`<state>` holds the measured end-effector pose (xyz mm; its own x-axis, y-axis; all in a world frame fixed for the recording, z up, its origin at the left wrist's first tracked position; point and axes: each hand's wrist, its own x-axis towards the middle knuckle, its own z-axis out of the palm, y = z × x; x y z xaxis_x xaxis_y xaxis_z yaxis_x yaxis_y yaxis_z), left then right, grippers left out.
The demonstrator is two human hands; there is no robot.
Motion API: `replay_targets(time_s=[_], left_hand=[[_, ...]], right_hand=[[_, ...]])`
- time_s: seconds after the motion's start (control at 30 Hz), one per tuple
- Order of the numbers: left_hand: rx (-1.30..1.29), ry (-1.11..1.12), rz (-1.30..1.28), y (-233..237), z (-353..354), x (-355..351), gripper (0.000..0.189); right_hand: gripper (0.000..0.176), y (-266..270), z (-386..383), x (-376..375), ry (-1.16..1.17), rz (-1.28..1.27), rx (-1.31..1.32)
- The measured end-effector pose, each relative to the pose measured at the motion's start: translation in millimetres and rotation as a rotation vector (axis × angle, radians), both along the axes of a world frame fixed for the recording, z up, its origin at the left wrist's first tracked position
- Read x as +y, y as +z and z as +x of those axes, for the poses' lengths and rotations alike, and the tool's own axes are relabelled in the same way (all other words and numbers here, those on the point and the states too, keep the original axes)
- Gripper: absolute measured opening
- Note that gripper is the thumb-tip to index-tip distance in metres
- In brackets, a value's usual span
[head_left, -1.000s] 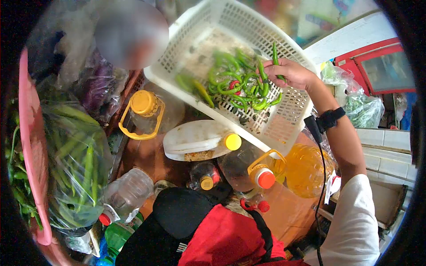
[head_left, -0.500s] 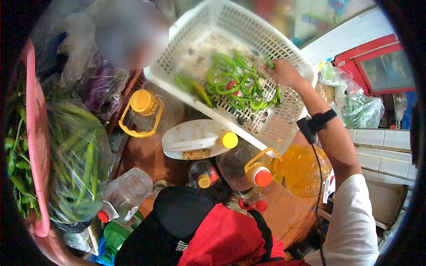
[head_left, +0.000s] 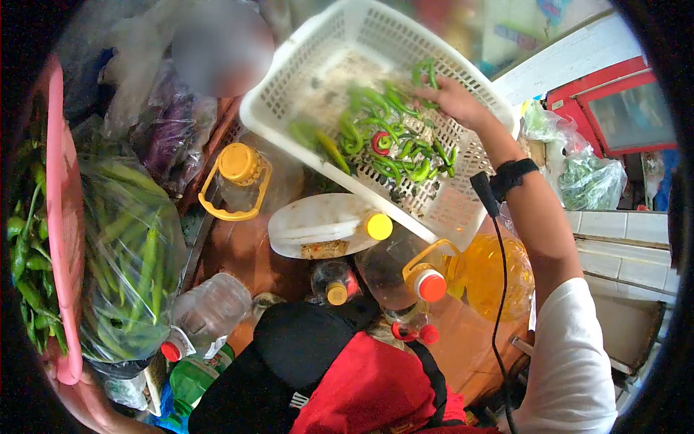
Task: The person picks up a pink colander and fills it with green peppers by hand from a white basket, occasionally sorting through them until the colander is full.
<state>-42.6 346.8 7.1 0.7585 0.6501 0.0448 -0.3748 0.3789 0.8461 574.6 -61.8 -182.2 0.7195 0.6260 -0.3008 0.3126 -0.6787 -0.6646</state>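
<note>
My right hand [head_left: 458, 103] is inside a white slotted plastic basket [head_left: 405, 199], closed on a curled green chili pepper [head_left: 425, 70] that stands up past the fingers. Below it, several green peppers [head_left: 390, 137] and one red ring-shaped pepper [head_left: 381, 142] lie among dark scraps on the basket floor. At the lower left, my left hand [head_left: 71, 394] is at the bottom end of a pink basket [head_left: 66, 253] full of green peppers [head_left: 32, 289]. It appears to grip the rim, though its fingers are mostly hidden.
A clear bag of long green peppers [head_left: 126, 267] stands beside the pink basket. Oil jugs, one of them yellow [head_left: 495, 275], a white jug [head_left: 318, 226] and several bottles crowd the floor below the white basket. A black cable [head_left: 499, 311] hangs from my right wrist.
My right hand has shifted slightly left and up, and the curled green pepper now shows above its fingers. A few peppers in the white basket lie differently. My left hand looks unchanged.
</note>
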Motion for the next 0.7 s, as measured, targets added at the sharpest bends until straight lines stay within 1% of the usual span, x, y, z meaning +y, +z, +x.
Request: replay_targets(time_s=[0.03, 0.17, 0.23, 0.27, 0.33, 0.37, 0.4, 0.43, 0.47, 0.5, 0.53, 0.57, 0.6, 0.63, 0.67, 0.7], left_hand=[[0.001, 0.032, -0.034, 0.8, 1.7, -2.1, 0.034], [0.018, -0.044, -0.108, 3.6, 9.9, -10.0, 0.035], [0.246, 0.172, 0.212, 3.1, 6.8, -11.9, 0.034], [0.249, 0.172, 0.213, 3.2, 6.7, -11.7, 0.034], [0.085, 0.047, 0.064, 3.0, 6.0, -9.6, 0.035], [0.089, 0.046, 0.062, 3.6, 8.3, -11.4, 0.035], [0.085, 0.028, 0.058, 4.7, 11.6, -14.4, 0.034], [0.080, 0.010, 0.055, 5.5, 13.1, -15.7, 0.033], [0.083, 0.011, 0.055, 5.6, 9.0, -11.1, 0.033], [0.032, 0.021, -0.041, 6.7, 6.2, -5.3, 0.032], [-0.019, 0.032, -0.138, 7.5, 2.3, -1.0, 0.031], [-0.018, 0.034, -0.136, 7.7, -2.6, 1.0, 0.031], [0.033, 0.079, -0.075, 7.5, -0.9, -2.3, 0.030], [0.086, 0.125, -0.017, 7.3, 0.1, -5.7, 0.029], [0.086, 0.130, -0.018, 6.8, 0.3, -8.2, 0.029], [0.190, 0.171, 0.105, 6.0, 0.5, -10.3, 0.030]], right_hand=[[0.018, 5.9, -2.3, 0.0, -0.165, 0.176, 0.304], [0.016, 4.3, -6.1, 4.7, -0.246, 0.256, 0.394], [0.021, -7.9, -0.3, 5.5, -0.190, 0.289, 0.506], [0.021, -16.6, 4.3, 8.4, -0.190, 0.289, 0.508], [0.020, -32.4, 11.7, 15.5, -0.137, -0.041, 0.146], [0.027, -29.6, 2.2, 23.5, -0.124, -0.085, 0.054], [0.027, -43.8, 6.2, 22.9, -0.125, -0.087, 0.057], [0.031, -66.7, 13.3, 23.5, -0.040, -0.131, -0.191], [0.035, -71.6, 10.6, 28.8, 0.048, -0.172, -0.438], [0.039, -74.6, 9.3, 33.3, 0.050, -0.308, -0.458], [0.039, -75.7, 8.4, 34.7, 0.051, -0.305, -0.456], [0.039, -75.3, 8.1, 34.3, 0.049, -0.396, -0.449], [0.039, -72.9, 6.6, 35.9, 0.047, -0.488, -0.442], [0.038, -75.1, 14.3, 33.4, 0.086, -0.418, -0.470], [0.038, -66.2, 13.7, 32.8, 0.091, -0.418, -0.471], [0.036, -48.1, 11.8, 33.4, -0.019, -0.254, -0.260]])
